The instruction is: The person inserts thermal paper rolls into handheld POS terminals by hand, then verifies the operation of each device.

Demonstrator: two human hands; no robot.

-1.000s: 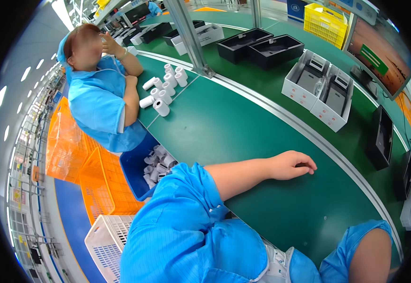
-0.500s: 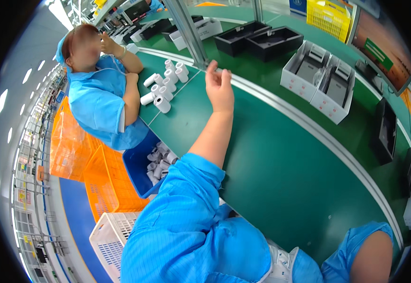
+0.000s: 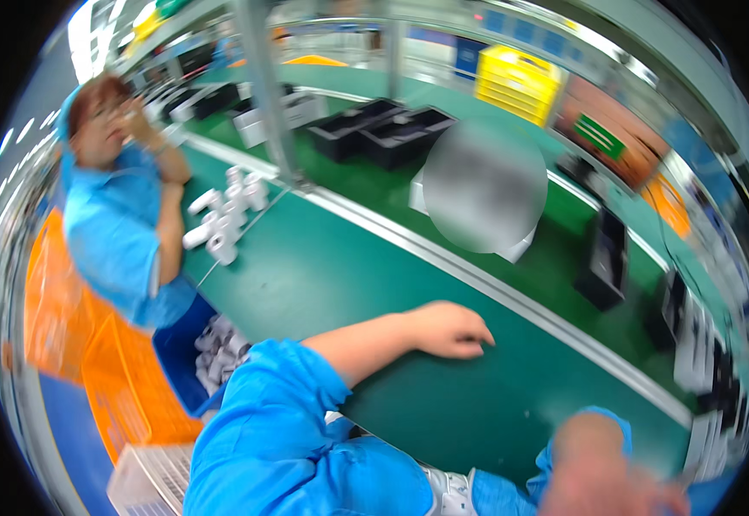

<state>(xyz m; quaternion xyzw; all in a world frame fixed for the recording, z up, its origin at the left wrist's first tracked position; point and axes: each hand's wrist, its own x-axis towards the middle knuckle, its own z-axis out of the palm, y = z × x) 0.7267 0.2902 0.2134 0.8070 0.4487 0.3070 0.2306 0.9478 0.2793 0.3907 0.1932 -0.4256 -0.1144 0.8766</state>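
Note:
My left hand [image 3: 452,329] reaches across the green tabletop [image 3: 306,267], palm down and close above its surface. Its fingers are loosely bent and a little apart, with nothing seen in them. At the lower right, my right hand [image 3: 608,483] is smeared by motion near the table's near edge; its fingers cannot be made out. Several white paper rolls [image 3: 224,225] stand and lie in a cluster on the left part of the table, away from both hands. A blue bin [image 3: 171,365] below them holds more white rolls.
A co-worker [image 3: 121,215] in blue sits at the left, beside orange crates [image 3: 112,370]. A metal rail [image 3: 443,249] divides the table from a green belt bearing black trays [image 3: 409,133] and a white box [image 3: 519,245], mostly blurred over. An upright metal post [image 3: 267,95] rises from the rail.
My left hand has drawn back from the rail by the post and swung right, low over the tabletop. My right hand has come into view. The whole view has shifted.

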